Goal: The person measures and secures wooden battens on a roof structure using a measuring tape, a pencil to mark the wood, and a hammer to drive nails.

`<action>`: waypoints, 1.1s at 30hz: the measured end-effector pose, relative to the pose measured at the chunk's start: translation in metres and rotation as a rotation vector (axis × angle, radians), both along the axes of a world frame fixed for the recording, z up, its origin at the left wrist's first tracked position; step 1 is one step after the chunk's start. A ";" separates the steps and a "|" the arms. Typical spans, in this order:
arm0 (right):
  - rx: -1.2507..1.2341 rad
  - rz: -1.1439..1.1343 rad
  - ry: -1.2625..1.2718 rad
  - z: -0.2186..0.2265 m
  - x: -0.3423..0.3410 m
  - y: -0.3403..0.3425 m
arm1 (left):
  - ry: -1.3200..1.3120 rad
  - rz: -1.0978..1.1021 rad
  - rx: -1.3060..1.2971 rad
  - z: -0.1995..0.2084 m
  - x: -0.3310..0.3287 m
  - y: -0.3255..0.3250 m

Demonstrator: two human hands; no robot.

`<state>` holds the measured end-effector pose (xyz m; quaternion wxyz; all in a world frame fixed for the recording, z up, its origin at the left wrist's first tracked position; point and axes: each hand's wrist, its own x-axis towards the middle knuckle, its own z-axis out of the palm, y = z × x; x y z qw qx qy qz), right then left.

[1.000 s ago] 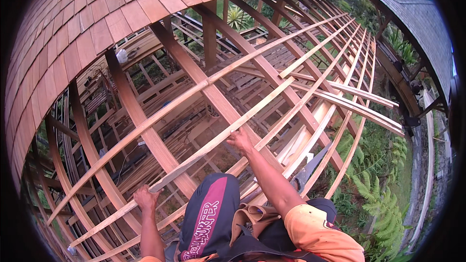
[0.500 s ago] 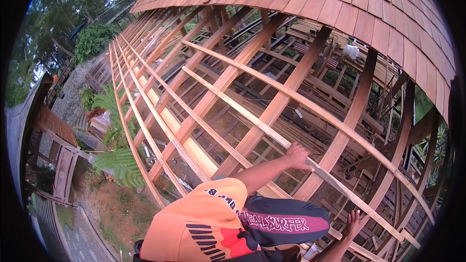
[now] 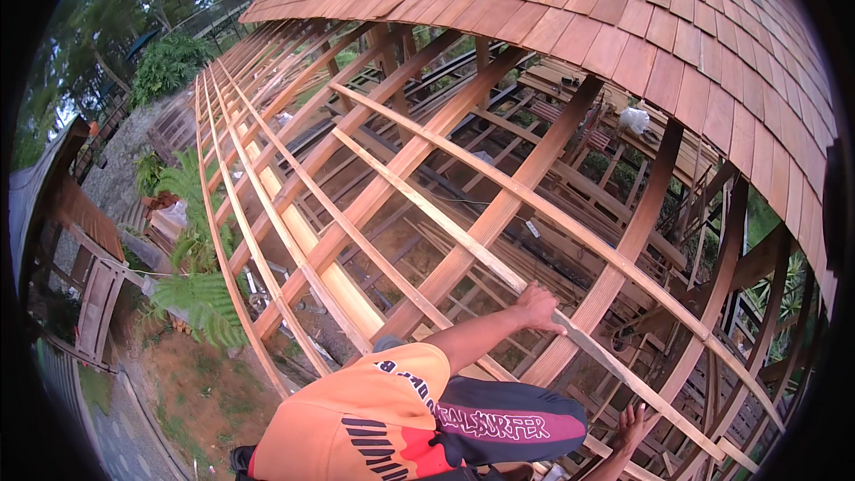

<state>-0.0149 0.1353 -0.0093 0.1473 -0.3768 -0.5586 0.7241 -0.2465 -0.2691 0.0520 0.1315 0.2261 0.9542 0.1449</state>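
Observation:
My left hand [image 3: 539, 308] is wrapped over a long wooden batten [image 3: 436, 203] that lies slantwise across the roof rafters. The batten has a darker, rough edge just to the right of that hand. Lower down, my right hand [image 3: 631, 428] is beside the same batten, its fingers apart and pointing up. Whether its fingertips touch the wood is unclear. A second, nailed-looking batten [image 3: 525, 194] runs roughly parallel farther up the slope. Under both pass thick rafters [image 3: 499, 218].
Wooden shingles [image 3: 570, 9] cover the upper roof. More battens [image 3: 343, 227] cross the rafters on the left. Through the open gaps, stacked timber [image 3: 570, 254] shows below. A fern [image 3: 200, 303] grows beside the ground at lower left, and a neighbouring wooden structure [image 3: 93, 303] stands there.
The whole view has shifted slightly, so the scene sits a little farther left. My left hand keeps its grip at about the same spot on the batten; the right stays beside it.

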 end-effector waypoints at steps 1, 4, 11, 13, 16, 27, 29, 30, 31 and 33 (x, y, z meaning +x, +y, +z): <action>-0.002 0.014 -0.008 0.000 0.000 0.000 | -0.012 -0.015 -0.004 0.001 0.000 0.001; 0.001 0.036 -0.026 0.003 0.003 0.003 | -0.016 -0.035 0.015 0.003 0.005 0.004; -0.030 0.076 -0.074 -0.001 0.012 -0.003 | -0.059 -0.002 -0.017 0.005 0.014 -0.010; -0.068 0.072 -0.073 -0.002 0.013 -0.015 | -0.113 0.007 -0.040 0.011 0.012 -0.019; -0.082 0.055 -0.044 0.008 0.010 -0.022 | -0.039 0.018 -0.047 0.020 0.004 -0.005; -0.014 0.243 -0.082 0.022 -0.005 -0.003 | 0.246 -0.542 0.020 0.002 0.033 0.170; 0.003 0.267 -0.072 0.034 0.004 -0.005 | 0.217 -0.537 -0.032 -0.007 0.033 0.178; 0.031 0.237 -0.072 0.032 0.014 -0.006 | 0.171 -0.519 -0.073 -0.006 0.042 0.180; 0.043 0.177 -0.086 0.033 0.023 0.000 | 0.166 -0.563 -0.074 -0.007 0.047 0.193; -0.024 0.039 0.001 0.029 0.041 0.013 | 0.138 -0.558 -0.028 -0.013 0.060 0.193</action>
